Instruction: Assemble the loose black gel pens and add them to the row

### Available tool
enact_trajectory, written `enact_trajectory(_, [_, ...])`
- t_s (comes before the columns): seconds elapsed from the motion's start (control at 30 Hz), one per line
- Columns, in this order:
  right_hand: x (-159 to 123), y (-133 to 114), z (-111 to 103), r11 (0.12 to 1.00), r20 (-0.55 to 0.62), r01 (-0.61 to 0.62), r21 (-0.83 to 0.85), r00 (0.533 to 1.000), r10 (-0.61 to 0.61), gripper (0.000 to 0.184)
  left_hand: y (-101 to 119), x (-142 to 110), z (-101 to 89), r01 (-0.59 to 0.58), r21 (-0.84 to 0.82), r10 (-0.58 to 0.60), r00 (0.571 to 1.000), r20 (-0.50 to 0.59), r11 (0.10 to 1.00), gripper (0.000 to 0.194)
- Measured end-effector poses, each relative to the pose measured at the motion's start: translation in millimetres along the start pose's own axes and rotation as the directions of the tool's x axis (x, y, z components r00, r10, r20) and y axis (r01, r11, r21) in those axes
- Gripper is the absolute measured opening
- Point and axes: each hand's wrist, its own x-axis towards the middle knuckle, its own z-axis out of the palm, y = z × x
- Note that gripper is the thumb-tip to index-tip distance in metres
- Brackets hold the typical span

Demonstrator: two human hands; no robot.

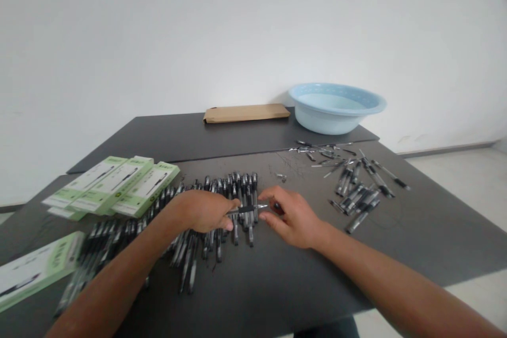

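My left hand (209,211) pinches a gel pen (246,210) with a black rubber grip, its silver tip pointing right. Right at that tip, the thumb and fingers of my right hand (291,216) are curled around a small dark piece, which is partly hidden. Under and beside my left hand lies a long row of capped black pens (233,190), side by side. A loose pile of pens (360,198) lies to the right of my right hand.
Green-and-white pen boxes (146,187) are stacked at the left, with another box (39,269) nearer. Behind stand a flat cardboard piece (247,113) and a light blue basin (332,124). Thin pen parts (325,153) lie before the basin, and small bits (281,177) mid-table.
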Motion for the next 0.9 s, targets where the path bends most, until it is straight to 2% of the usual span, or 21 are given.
enact_trajectory(0.3, [1.2, 0.2, 1.5, 0.999, -0.020, 0.036, -0.023, 0.999, -0.037, 0.008, 3.1, -1.2, -1.9, 0.018, 0.009, -0.019, 0.999, 0.026, 1.000, 0.041])
enact_trajectory(0.53, [0.0, 1.0, 0.7, 0.999, -0.006, 0.036, -0.013, 0.999, -0.036, 0.021, 3.3, -1.7, -2.4, 0.006, -0.005, -0.006, 1.000, 0.017, 1.000, 0.040])
enact_trajectory(0.8, [2.4, 0.5, -0.8, 0.995, -0.012, 0.101, -0.006, 0.995, -0.101, 0.007, 2.8, -1.1, -1.6, 0.011, 0.028, -0.012, 0.999, 0.034, 1.000, 0.045])
enact_trajectory(0.9, [3.0, 0.6, -0.9, 0.994, -0.017, 0.107, -0.016, 0.994, -0.107, 0.009, 2.4, -0.6, -0.5, 0.005, 0.045, -0.006, 1.000, 0.026, 0.999, 0.044])
